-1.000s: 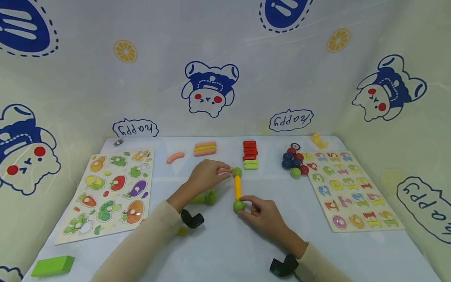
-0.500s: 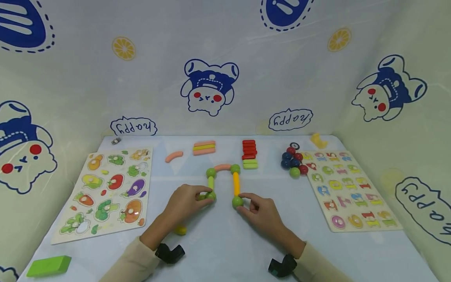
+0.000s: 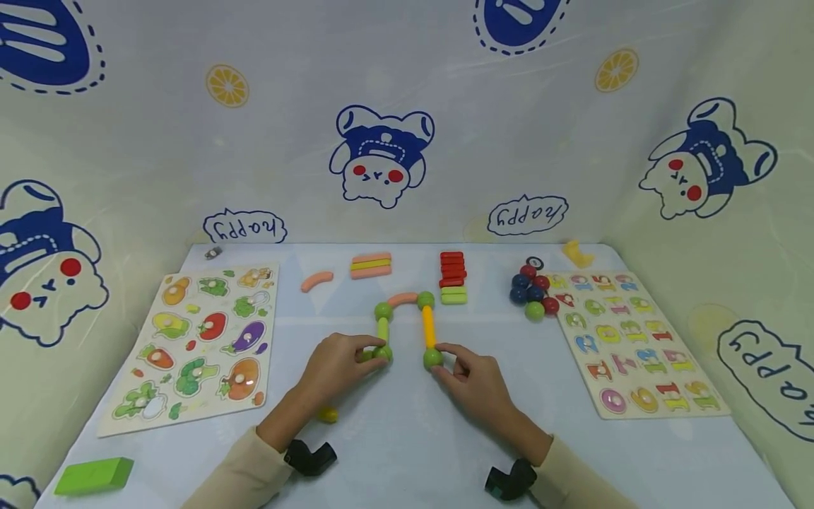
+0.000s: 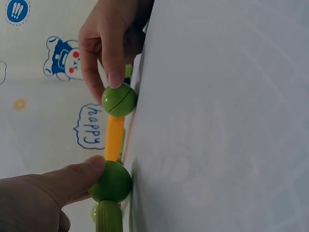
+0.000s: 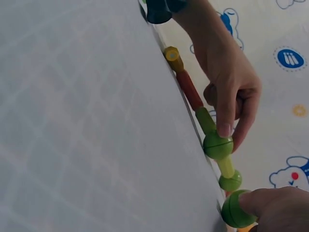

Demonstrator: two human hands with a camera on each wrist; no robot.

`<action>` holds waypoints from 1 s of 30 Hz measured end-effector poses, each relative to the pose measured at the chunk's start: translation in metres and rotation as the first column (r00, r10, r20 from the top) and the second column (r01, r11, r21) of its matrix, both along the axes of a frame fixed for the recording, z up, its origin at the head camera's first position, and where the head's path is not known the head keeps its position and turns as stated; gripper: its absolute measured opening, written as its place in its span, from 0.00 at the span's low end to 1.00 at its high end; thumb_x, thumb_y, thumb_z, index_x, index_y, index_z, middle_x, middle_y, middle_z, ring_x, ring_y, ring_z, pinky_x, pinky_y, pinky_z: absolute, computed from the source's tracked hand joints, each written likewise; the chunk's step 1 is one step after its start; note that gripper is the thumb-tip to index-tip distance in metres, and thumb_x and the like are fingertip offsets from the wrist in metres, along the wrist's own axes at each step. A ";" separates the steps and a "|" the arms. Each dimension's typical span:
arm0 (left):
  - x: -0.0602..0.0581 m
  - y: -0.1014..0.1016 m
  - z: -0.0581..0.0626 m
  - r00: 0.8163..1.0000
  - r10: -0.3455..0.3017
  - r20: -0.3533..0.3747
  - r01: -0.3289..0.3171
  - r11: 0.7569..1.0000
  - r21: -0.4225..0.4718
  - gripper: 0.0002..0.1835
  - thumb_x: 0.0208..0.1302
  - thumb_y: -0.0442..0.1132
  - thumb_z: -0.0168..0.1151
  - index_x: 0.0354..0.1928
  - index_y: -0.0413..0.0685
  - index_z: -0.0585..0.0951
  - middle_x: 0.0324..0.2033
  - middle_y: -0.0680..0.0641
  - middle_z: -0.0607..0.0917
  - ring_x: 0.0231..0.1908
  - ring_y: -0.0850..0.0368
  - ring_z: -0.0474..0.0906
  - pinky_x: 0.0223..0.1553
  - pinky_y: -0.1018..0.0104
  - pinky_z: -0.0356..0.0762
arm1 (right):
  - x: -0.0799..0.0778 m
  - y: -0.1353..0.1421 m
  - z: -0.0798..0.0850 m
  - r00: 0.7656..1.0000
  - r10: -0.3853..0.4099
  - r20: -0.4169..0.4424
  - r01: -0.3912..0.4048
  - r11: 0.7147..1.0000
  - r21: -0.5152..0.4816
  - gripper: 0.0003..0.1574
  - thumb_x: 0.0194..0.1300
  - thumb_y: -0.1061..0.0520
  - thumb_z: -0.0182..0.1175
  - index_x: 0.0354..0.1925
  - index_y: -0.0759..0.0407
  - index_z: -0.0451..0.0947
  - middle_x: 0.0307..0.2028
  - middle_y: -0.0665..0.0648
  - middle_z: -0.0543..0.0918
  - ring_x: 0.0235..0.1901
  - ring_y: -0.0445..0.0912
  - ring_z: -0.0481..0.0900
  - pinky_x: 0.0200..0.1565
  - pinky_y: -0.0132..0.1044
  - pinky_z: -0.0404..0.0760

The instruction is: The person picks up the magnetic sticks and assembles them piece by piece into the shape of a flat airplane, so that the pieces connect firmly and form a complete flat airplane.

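Observation:
Balls and rods form a chain of toy connectors on the table. My left hand (image 3: 340, 364) pinches a green ball (image 3: 383, 353) at the near left. A light green rod (image 3: 383, 329) runs from it to another green ball (image 3: 384, 311). From there a curved pink rod (image 3: 403, 299) reaches a far right green ball (image 3: 426, 300). A yellow rod (image 3: 429, 327) leads back to the near right green ball (image 3: 432, 358), pinched between thumb and finger of my right hand (image 3: 473, 382). In the right wrist view, a green rod (image 5: 205, 120), a red rod (image 5: 189, 89) and a yellow piece (image 5: 172, 57) trail behind the left-hand ball.
A vegetable puzzle board (image 3: 210, 332) lies left, a number puzzle board (image 3: 629, 346) right. Behind the chain are pink and yellow rods (image 3: 371, 266), a loose pink curved rod (image 3: 316, 281), red rods (image 3: 452, 268) and several coloured balls (image 3: 534, 293). A green block (image 3: 94, 476) lies front left.
My left hand has left the pink rod's end and come back toward me to the near left ball, which it now pinches. My right hand stays on its ball, shifted slightly away from me.

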State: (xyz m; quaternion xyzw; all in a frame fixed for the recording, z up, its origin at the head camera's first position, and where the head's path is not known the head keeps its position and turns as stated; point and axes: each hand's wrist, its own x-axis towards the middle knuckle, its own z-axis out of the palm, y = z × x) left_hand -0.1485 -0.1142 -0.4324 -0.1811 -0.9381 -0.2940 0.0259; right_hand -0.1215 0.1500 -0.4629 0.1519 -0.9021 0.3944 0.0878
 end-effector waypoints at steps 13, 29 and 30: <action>-0.001 0.003 -0.001 0.999 0.009 0.046 -0.010 1.000 0.021 0.17 0.50 0.55 0.70 0.44 0.64 0.85 0.09 0.60 0.66 0.14 0.64 0.63 0.20 0.69 0.58 | -0.060 0.034 0.011 0.977 -0.176 0.123 0.182 0.983 -0.038 0.25 0.60 0.36 0.59 0.53 0.42 0.77 0.17 0.52 0.70 0.18 0.47 0.67 0.20 0.34 0.66; 0.002 0.002 0.000 0.998 0.022 0.061 -0.024 0.999 0.031 0.17 0.50 0.55 0.70 0.43 0.65 0.85 0.09 0.58 0.67 0.16 0.62 0.63 0.21 0.68 0.58 | -0.103 0.046 0.005 0.973 -0.217 0.073 0.208 0.972 0.111 0.17 0.59 0.44 0.64 0.45 0.46 0.79 0.15 0.53 0.69 0.16 0.49 0.66 0.18 0.36 0.62; 0.002 0.001 0.000 0.998 0.023 0.065 -0.025 0.999 0.034 0.17 0.50 0.55 0.70 0.43 0.65 0.85 0.09 0.58 0.67 0.16 0.62 0.63 0.20 0.68 0.58 | -0.102 0.045 0.005 0.973 -0.217 0.074 0.208 0.972 0.113 0.17 0.59 0.43 0.64 0.45 0.46 0.79 0.15 0.53 0.69 0.16 0.49 0.65 0.18 0.36 0.62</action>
